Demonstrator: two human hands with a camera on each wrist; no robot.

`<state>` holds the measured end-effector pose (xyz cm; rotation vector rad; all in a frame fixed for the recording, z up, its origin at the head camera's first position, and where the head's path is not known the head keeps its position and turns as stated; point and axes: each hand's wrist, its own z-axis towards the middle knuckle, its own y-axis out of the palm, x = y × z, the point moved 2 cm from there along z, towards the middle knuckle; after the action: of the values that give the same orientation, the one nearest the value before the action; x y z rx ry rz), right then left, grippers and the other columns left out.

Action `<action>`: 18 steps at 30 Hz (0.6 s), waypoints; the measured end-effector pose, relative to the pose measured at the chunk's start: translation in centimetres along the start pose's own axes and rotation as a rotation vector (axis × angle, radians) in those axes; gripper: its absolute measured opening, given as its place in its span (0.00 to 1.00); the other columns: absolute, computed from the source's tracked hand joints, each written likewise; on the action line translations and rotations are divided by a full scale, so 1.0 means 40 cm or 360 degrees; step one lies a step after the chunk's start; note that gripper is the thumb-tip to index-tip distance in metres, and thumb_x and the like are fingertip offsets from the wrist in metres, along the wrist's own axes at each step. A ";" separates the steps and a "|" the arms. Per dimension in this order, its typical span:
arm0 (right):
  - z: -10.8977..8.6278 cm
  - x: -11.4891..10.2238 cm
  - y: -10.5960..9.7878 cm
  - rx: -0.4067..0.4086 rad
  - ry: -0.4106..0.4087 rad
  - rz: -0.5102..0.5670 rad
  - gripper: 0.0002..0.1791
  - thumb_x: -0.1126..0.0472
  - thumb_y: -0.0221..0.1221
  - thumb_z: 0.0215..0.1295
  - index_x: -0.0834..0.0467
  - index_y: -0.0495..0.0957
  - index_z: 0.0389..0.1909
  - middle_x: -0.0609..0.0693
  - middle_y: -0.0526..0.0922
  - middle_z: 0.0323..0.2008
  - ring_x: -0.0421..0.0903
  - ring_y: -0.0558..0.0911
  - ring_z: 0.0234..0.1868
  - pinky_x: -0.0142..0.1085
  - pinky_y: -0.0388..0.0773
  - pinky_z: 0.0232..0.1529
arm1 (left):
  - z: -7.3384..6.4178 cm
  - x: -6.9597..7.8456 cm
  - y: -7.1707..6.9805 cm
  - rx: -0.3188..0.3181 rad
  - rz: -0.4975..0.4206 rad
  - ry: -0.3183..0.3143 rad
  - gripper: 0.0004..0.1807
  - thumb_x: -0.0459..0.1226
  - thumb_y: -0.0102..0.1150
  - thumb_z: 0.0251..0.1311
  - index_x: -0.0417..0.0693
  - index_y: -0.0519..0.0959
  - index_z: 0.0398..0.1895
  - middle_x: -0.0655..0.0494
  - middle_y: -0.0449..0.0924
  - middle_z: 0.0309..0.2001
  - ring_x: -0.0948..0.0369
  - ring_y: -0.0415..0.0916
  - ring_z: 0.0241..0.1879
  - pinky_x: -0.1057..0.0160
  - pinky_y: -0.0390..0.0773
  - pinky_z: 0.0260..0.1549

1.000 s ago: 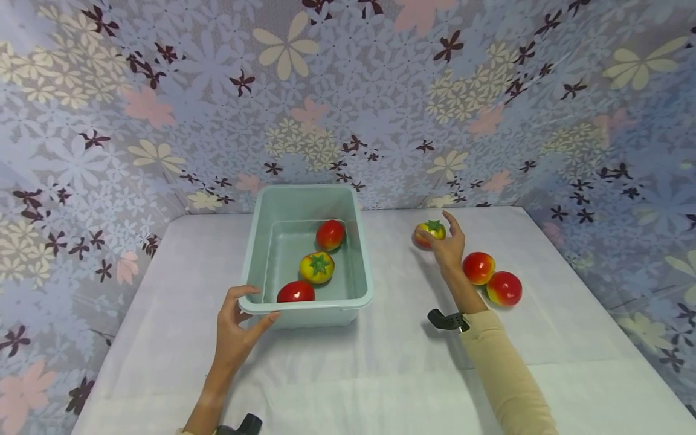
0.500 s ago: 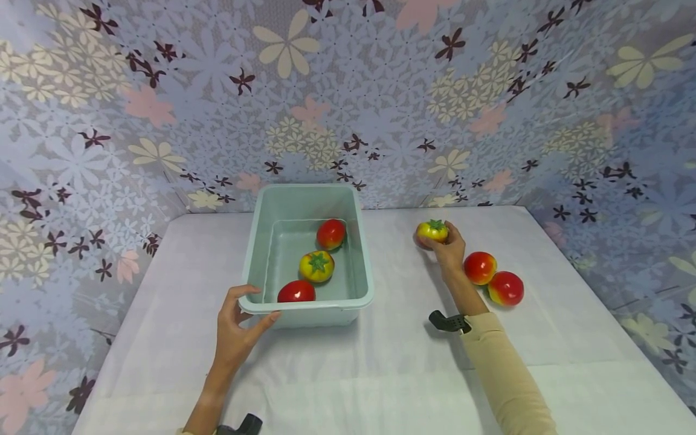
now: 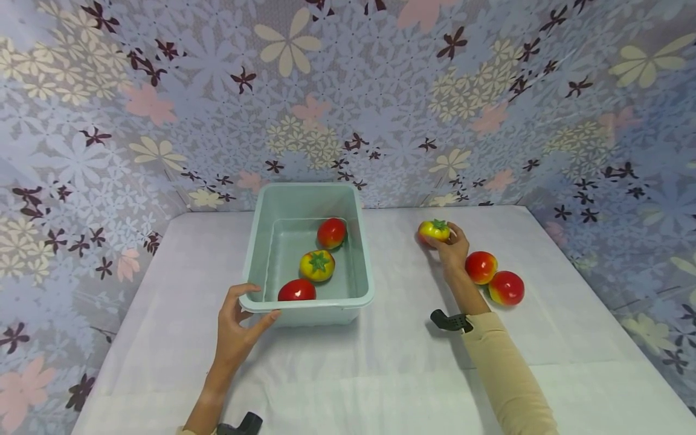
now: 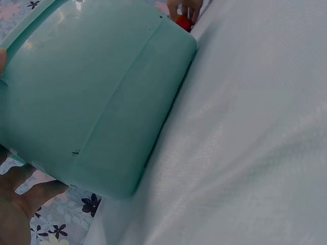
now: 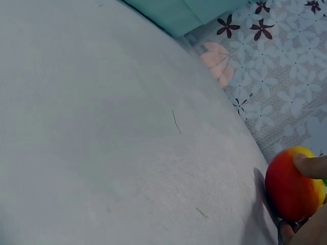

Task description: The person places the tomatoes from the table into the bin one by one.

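My right hand [image 3: 452,249] grips a red-and-yellow tomato [image 3: 432,232] with a green leafy top, at the back of the table right of the bin. In the right wrist view the thumb presses on the side of this tomato [image 5: 292,186]. My left hand [image 3: 237,332] holds the near left corner of a pale green bin [image 3: 312,307], thumb along the front rim and fingers over the left one. Inside the bin lie a red tomato [image 3: 297,290], a yellow one with its green top up [image 3: 317,266], and another red one [image 3: 331,233].
Two more red-and-yellow tomatoes [image 3: 506,288] sit side by side on the white-covered table [image 3: 380,374], right of my right forearm. A flowered cloth wall [image 3: 391,121] rises along the table's back edge and at both sides.
My right hand's fingers have closed round the tomato, which has tilted slightly with its green top turned toward the right. The left hand stays on the bin.
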<state>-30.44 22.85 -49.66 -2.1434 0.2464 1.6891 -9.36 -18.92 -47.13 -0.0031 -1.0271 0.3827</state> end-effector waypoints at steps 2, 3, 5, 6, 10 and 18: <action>0.001 -0.001 -0.001 -0.0007 0.0012 0.0011 0.39 0.67 0.61 0.65 0.48 0.57 0.74 0.53 0.60 0.74 0.49 0.63 0.71 0.39 0.60 0.71 | 0.000 0.001 0.001 0.0002 0.0000 -0.0010 0.29 0.21 0.72 0.40 0.37 0.73 0.49 0.50 0.74 0.47 0.62 0.75 0.42 0.70 0.77 0.32; 0.002 -0.001 -0.002 -0.0010 0.0017 0.0014 0.39 0.67 0.61 0.65 0.48 0.57 0.74 0.53 0.60 0.74 0.49 0.63 0.71 0.39 0.60 0.71 | 0.000 0.002 0.001 0.0000 0.0003 -0.0010 0.29 0.21 0.72 0.40 0.37 0.73 0.49 0.50 0.74 0.47 0.62 0.75 0.42 0.70 0.77 0.32; 0.003 0.000 -0.002 -0.0014 0.0024 0.0022 0.39 0.68 0.61 0.65 0.48 0.58 0.74 0.53 0.61 0.74 0.49 0.63 0.71 0.39 0.59 0.71 | 0.000 0.001 0.001 0.0000 -0.0012 -0.0024 0.29 0.20 0.72 0.40 0.37 0.73 0.49 0.50 0.74 0.48 0.64 0.75 0.42 0.70 0.77 0.32; 0.004 0.001 -0.003 -0.0016 0.0030 0.0026 0.39 0.68 0.61 0.64 0.48 0.58 0.74 0.53 0.61 0.74 0.49 0.63 0.71 0.39 0.59 0.71 | 0.000 0.000 0.001 0.0005 -0.0023 -0.0026 0.30 0.20 0.72 0.39 0.36 0.73 0.49 0.50 0.74 0.47 0.64 0.75 0.42 0.70 0.77 0.32; 0.005 0.002 -0.006 -0.0031 0.0023 0.0037 0.39 0.68 0.62 0.64 0.49 0.58 0.73 0.55 0.61 0.73 0.50 0.64 0.71 0.40 0.58 0.72 | -0.001 -0.001 0.002 0.0012 -0.0052 -0.0013 0.30 0.19 0.71 0.38 0.34 0.72 0.50 0.51 0.74 0.47 0.66 0.75 0.43 0.71 0.77 0.33; 0.006 -0.010 -0.012 -0.0100 -0.0069 0.0032 0.38 0.68 0.62 0.64 0.52 0.59 0.73 0.55 0.62 0.73 0.49 0.65 0.71 0.39 0.60 0.71 | -0.001 0.007 0.005 0.0039 -0.0077 0.0003 0.27 0.19 0.68 0.42 0.33 0.72 0.49 0.51 0.75 0.47 0.66 0.75 0.45 0.74 0.76 0.35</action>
<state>-30.58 23.35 -49.23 -2.1530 0.2061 1.7748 -9.26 -18.66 -46.96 0.0435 -1.0188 0.3514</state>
